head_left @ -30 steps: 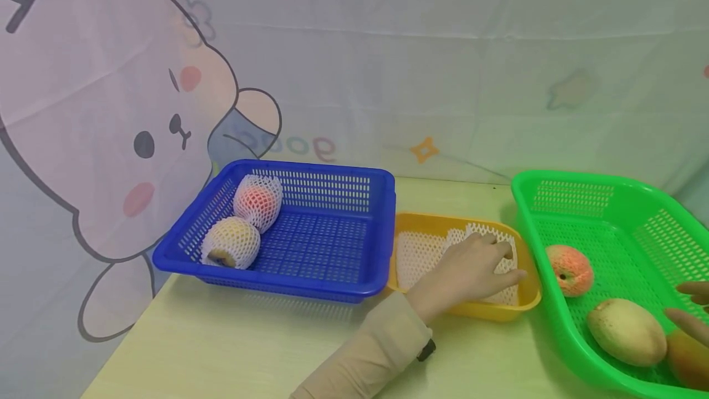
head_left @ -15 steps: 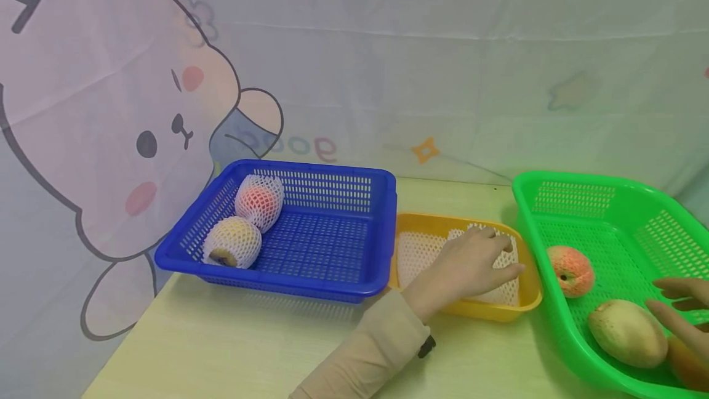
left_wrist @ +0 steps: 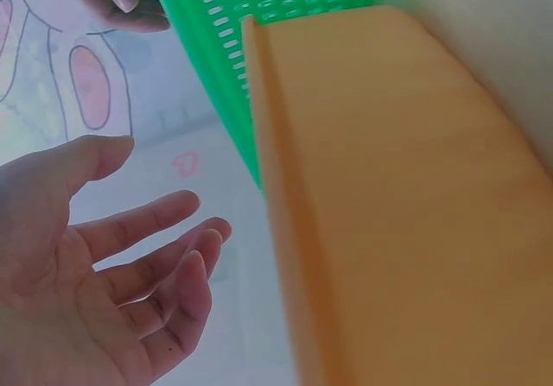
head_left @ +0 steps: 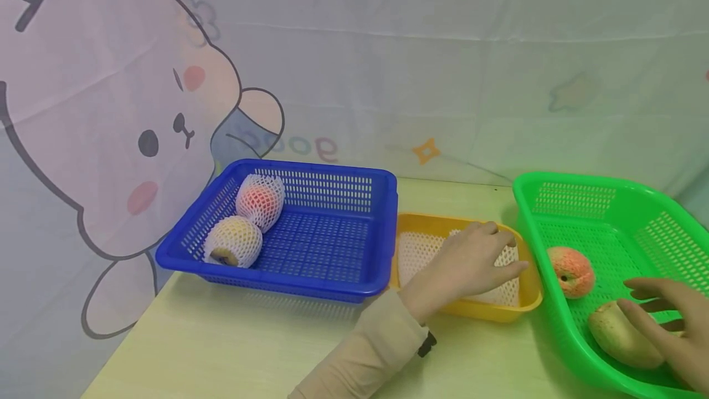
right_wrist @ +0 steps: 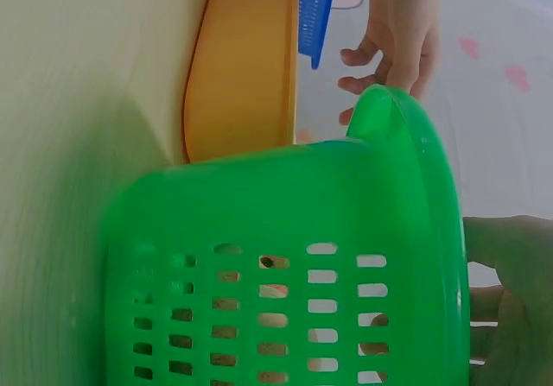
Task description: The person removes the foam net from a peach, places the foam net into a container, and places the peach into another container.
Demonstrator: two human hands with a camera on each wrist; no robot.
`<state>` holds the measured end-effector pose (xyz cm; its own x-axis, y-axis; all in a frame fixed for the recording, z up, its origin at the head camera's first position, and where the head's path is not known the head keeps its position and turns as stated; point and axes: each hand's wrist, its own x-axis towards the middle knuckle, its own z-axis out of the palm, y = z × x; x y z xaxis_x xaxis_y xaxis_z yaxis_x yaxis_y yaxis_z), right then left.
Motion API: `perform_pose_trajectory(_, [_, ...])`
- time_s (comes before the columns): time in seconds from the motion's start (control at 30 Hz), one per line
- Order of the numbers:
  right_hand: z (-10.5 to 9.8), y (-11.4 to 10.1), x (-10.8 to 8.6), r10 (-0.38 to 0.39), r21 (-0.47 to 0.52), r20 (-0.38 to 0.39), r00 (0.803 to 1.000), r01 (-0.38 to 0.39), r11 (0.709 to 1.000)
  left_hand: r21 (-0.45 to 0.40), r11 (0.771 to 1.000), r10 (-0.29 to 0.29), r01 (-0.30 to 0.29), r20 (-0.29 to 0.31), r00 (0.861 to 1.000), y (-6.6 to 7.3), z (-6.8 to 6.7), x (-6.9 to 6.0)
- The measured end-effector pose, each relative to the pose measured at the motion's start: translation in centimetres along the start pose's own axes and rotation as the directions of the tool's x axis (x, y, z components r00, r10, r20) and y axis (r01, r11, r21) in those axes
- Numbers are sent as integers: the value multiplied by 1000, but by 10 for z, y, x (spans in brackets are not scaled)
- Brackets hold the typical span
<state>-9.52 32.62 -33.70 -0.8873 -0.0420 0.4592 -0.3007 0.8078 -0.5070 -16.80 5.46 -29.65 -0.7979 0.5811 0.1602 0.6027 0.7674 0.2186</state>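
Observation:
My left hand [head_left: 468, 263] hovers over the yellow tray [head_left: 407, 221], above the white foam net sleeves [head_left: 422, 254] lying in it. In the left wrist view, that hand [left_wrist: 121, 274] has loosely bent fingers with nothing between them. My right hand [head_left: 672, 319] is over the green basket [head_left: 576, 331], fingers spread above a pale yellow oval fruit [head_left: 623, 337]; whether it touches the fruit I cannot tell. Further left in that basket lies a pinkish-orange round fruit [head_left: 570, 271]. The basket wall hides much of the right hand [right_wrist: 518, 291] in the right wrist view.
To the left stands a blue basket [head_left: 332, 291] holding a reddish fruit [head_left: 260, 202] and a yellowish fruit [head_left: 235, 242], both in white foam nets. The yellow tray sits between the two baskets on a pale table [head_left: 232, 337]. A printed curtain [head_left: 388, 79] hangs behind.
My right hand has moved left into view, over the pale oval fruit in the green basket. The left hand stays above the yellow tray, nearly still.

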Motion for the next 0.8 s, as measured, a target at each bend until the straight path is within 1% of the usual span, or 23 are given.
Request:
perform_pose_trajectory(0.1, [1,-2,-1,-10,14,-2,1000,10,1000,-13,1000,3,-3,-6,1000,0,-6,-1])
perform_pose_trajectory(0.23, [1,-4,-1,-30,3,0,1000,30,1000,-29,1000,5,-5,-13,1000,-1,-13,-5])
perform_pose_trajectory(0.37, [1,-7,-1,-41,-10,-12,999,41,999,-24,1000,14,-15,-23,1000,-2,-18,-8])
perform_pose_trajectory(0.57, [3,-7,-3,-60,22,-30,998,60,998,14,999,36,-36,-30,999,-3,-23,-12])
perform_pose_trajectory(0.67, [4,-7,-4,-61,14,1,998,61,998,14,999,38,-38,-32,999,-6,-26,-16])
perform_pose_trajectory(0.73, [4,-8,-5,-37,-24,45,998,38,999,6,999,41,-41,-33,999,-9,-28,-19])
perform_pose_trajectory(0.8, [4,-8,-5,9,-63,100,995,-2,998,-6,999,42,-42,-34,999,-12,-31,-23])
